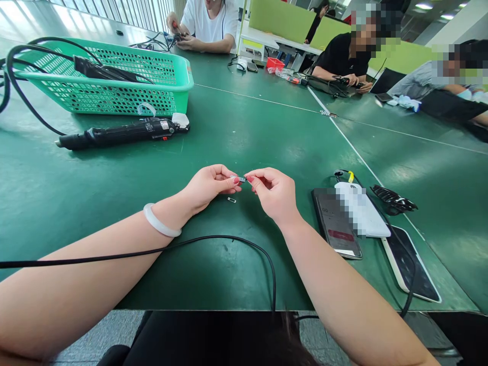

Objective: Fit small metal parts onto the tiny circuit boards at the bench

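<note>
By the pinched fingertips of the left hand (209,187) and right hand (275,194), a small part (241,179) was held above the surface (244,137). A flat piece (232,200) was placed nearby. The left forearm (99,244) was crossed by a black cable (221,237); a dark phone (332,218) was set rightward, a corded tool (122,134) beside a green basket (168,88).

The small metal part (241,179), half hidden by the left hand (208,187), eludes me; the left edge crops a black cable (229,237).
</note>
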